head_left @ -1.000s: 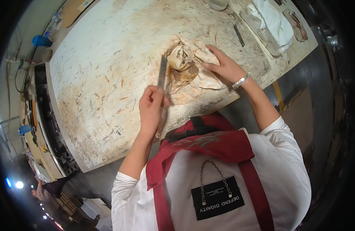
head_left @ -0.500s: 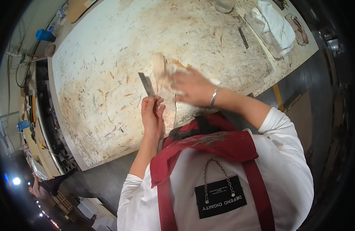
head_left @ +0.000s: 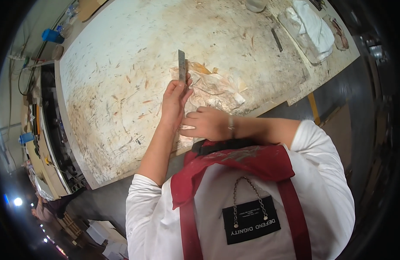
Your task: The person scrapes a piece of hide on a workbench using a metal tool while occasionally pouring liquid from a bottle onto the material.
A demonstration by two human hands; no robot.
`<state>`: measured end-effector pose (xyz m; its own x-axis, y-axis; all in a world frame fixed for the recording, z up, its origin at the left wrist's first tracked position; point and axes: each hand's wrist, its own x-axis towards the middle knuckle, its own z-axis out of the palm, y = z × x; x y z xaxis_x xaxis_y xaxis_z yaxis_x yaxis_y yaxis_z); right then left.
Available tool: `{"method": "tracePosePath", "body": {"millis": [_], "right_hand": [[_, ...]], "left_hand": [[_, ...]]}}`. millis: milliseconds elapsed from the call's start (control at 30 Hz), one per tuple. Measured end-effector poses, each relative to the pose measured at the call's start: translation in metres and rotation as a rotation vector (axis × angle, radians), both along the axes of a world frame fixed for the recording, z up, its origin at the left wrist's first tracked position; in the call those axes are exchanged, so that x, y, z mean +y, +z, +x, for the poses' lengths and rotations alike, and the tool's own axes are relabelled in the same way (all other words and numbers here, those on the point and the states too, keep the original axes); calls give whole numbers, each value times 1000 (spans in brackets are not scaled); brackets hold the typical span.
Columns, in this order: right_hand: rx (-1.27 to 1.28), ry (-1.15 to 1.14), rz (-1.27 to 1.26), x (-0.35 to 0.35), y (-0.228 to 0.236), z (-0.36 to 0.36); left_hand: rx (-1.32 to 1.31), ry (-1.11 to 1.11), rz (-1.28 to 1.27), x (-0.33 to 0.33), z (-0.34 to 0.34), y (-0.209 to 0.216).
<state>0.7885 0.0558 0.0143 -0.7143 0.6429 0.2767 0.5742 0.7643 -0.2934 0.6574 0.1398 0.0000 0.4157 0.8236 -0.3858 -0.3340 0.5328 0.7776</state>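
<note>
In my left hand (head_left: 174, 102) a flat grey metal blade (head_left: 181, 65) stands upright, its free end pointing away from me. Under and beside that hand lies a crumpled, thin pinkish-white cloth (head_left: 219, 89) with yellow-brown stains at its far side. My right hand (head_left: 206, 124), a silver bracelet at the wrist, is close to the table's near edge, just below my left wrist. Its bent fingers are on the near part of the cloth; their tips are partly hidden.
The wide, stained worktable (head_left: 109, 86) carries scattered brown scraps. At the far right are a dark flat strip (head_left: 277, 40), a white cloth on a clear plastic bag (head_left: 317, 32) and a clear container (head_left: 255, 4). A blue cup (head_left: 52, 36) stands far left. Another person (head_left: 46, 212) is at lower left.
My left hand has moved away from me with the blade, which has turned more upright. My right hand has come back toward my body, and the cloth now lies spread where a fold stood up.
</note>
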Motion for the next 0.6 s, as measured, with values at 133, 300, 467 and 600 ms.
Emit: {"method": "tracePosePath", "body": {"millis": [133, 300, 467, 600], "right_hand": [[-79, 118, 9, 13, -15, -11], [290, -276, -229, 9, 27, 14], [440, -789, -364, 12, -3, 70], [206, -839, -209, 11, -1, 73]], "left_hand": [[-14, -52, -87, 11, -4, -1], [14, -97, -106, 17, -9, 3], [3, -87, -162, 16, -2, 11], [69, -61, -222, 8, 3, 22]]}}
